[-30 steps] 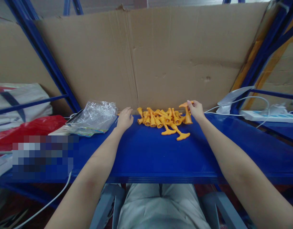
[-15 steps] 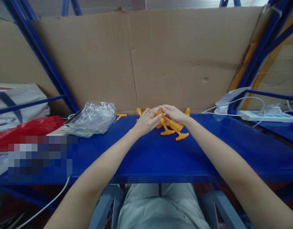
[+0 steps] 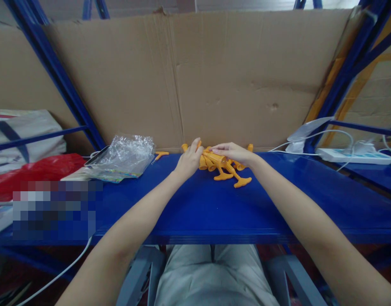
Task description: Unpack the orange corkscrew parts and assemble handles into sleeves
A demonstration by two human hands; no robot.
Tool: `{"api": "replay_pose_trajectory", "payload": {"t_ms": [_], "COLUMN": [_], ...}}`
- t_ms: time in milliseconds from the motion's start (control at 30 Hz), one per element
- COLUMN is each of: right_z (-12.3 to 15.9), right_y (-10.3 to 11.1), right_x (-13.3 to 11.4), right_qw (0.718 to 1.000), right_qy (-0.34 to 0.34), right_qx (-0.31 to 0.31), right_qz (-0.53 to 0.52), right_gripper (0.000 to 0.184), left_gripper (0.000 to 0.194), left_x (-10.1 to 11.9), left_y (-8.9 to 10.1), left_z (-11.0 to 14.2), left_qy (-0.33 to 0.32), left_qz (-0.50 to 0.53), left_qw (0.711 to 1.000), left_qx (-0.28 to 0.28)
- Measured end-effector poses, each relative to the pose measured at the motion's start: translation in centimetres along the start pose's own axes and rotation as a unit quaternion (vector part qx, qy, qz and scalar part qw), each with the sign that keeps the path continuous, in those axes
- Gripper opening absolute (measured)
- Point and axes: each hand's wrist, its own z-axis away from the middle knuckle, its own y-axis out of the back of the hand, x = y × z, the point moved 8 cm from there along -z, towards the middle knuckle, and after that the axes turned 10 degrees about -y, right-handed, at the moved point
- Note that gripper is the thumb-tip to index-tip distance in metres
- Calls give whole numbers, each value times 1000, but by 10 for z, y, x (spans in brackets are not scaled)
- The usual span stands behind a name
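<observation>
Grasping an orange plastic piece [image 3: 199,144] in the left hand [image 3: 189,160]
Holding the right hand [image 3: 232,153] over T-handled orange plastic pieces [image 3: 218,160] heaped on a flat blue tabletop [image 3: 198,204]; unable to tell its grip.

The light is soft, even and rather dim, apparently falling from above, and it leaves the tall brown cardboard panel [image 3: 246,76] in flat, muted tone. A faint sheen lies on the glossy blue metal tabletop [image 3: 195,204], while the crumpled clear plastic bag [image 3: 131,148] breaks the light into small white glints. Below the tabletop's front edge, the dark reddish floor [image 3: 278,253] sinks into deep shadow. Fine detail is soft on the heaped yellow-orange plastic pieces [image 3: 219,159] and on the person's bare left hand [image 3: 189,162] and bare right hand [image 3: 235,154]. Wide-angle distortion splays the blue metal uprights and stretches the forearms toward the edges; coarse square mosaic blocks [image 3: 55,210] obscure a patch at lower left.
</observation>
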Motion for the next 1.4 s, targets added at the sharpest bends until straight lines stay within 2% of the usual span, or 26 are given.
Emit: {"api": "replay_pose_trajectory", "payload": {"t_ms": [167,267,333,433,533,667,733,833,933,1067,1200,1300,1400], "right_z": [-4,-10,-12,-11,-7,1,4,7,6,7,10,16,31], "right_y": [-11,-10,-7,-6,-7,-16,-21,-26,-22,2,53,107,152], "right_x": [5,6,5,3,-1,-12,-16,-18,-17,-11,8,42,85], "right_qw": [997,988,972,946,903,814,781,748,729,733,764,796,808], "right_qy": [-11,13,38,62,73,114,141,177,187,191,148,33,-95], "right_qx": [-8,48,90,119,144,186,195,208,235,302,394,459,509], "right_qz": [75,148,212,297,399,539,576,605,615,579,490,392,283], "right_gripper": [39,37,32,24,25,31,30,26,31,28,23,25,29], "left_gripper": [32,33,34,36,37,35,35,35,36,37,37,36,36], "left_x": [-13,-9,-6,-5,-7,-10,-10,-9,-10,-23,-45,-57,-66], "left_y": [0,2,2,0,-5,-10,-11,-11,-11,-11,-10,-7,-5], "left_z": [4,5,5,6,7,9,9,8,8,14,20,22,24], "left_qy": [109,132,138,147,156,165,166,162,165,187,211,200,191], "left_qz": [-52,-69,-78,-84,-75,-59,-61,-63,-63,-73,-78,-97,-108], "left_qw": [988,979,975,971,970,967,965,965,964,959,960,967,972], "left_qx": [-97,-139,-153,-166,-170,-182,-191,-194,-198,-201,-165,-123,-86]}}
